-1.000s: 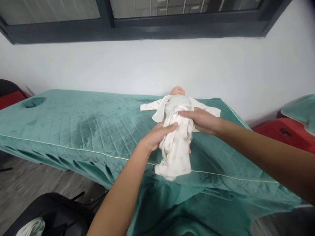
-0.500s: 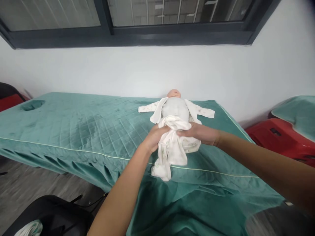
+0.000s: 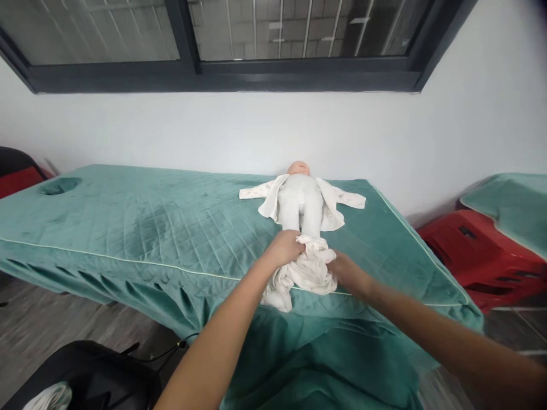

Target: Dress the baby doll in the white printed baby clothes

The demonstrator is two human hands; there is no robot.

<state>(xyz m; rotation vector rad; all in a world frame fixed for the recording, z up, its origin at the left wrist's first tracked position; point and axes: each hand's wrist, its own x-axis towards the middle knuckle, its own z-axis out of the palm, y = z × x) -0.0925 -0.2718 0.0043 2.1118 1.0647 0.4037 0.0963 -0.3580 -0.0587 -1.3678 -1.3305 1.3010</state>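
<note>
A baby doll [image 3: 301, 196] with a pale grey body lies on its back on the green bed, its head toward the wall. An open white patterned jacket [image 3: 335, 200] is spread under it, sleeves out to both sides. White pants [image 3: 315, 270] are bunched around the lower legs, near the bed's front edge. My left hand [image 3: 288, 247] is closed on the cloth at the left leg. On the other side my right hand [image 3: 344, 270] grips the pants' right edge; its fingers are partly hidden. The doll's feet are covered by the cloth.
The green quilted bed [image 3: 171, 222] has a face hole at the far left. Red plastic chairs [image 3: 474, 250] stand at the right. A black chair [image 3: 85, 370] with a white-green cloth is at the lower left. A wall and window lie behind.
Both hands have pulled the pants down from the doll's hips toward the bed's front edge, and its legs now show. The camera view has shifted slightly.
</note>
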